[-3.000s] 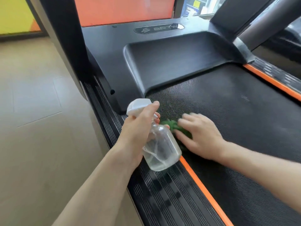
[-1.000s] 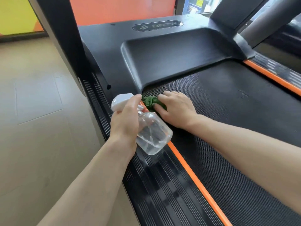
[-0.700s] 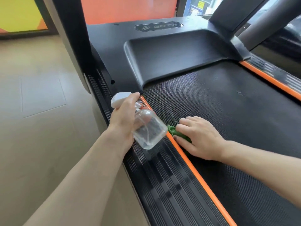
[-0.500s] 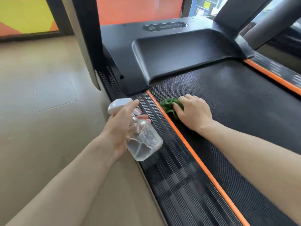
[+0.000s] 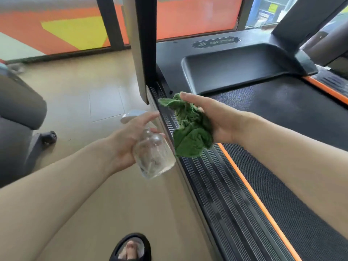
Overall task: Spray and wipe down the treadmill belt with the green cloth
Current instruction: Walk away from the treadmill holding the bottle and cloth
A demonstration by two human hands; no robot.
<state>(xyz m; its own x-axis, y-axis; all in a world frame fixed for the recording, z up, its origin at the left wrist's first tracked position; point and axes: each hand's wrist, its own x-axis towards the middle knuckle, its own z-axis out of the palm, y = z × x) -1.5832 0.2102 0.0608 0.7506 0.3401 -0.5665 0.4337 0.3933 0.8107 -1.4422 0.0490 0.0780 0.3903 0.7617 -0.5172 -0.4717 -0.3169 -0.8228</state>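
My right hand (image 5: 222,121) holds the crumpled green cloth (image 5: 190,130) in the air above the treadmill's ribbed left side rail (image 5: 212,187), off the belt. My left hand (image 5: 128,140) grips a clear spray bottle (image 5: 153,157) with a white trigger head, held over the floor just left of the rail. Cloth and bottle nearly touch. The black treadmill belt (image 5: 293,117) stretches to the right, edged by an orange stripe (image 5: 250,193).
The black motor cover (image 5: 231,66) sits at the belt's far end. A treadmill upright post (image 5: 141,44) rises just beyond my hands. Another machine's dark base (image 5: 17,117) stands on the left of the tan floor. My sandalled foot (image 5: 131,249) is at the bottom.
My right hand has lifted the green cloth off the belt and brought it left over the side rail. The view has swung left, and the bottle hand has drifted out over the floor.
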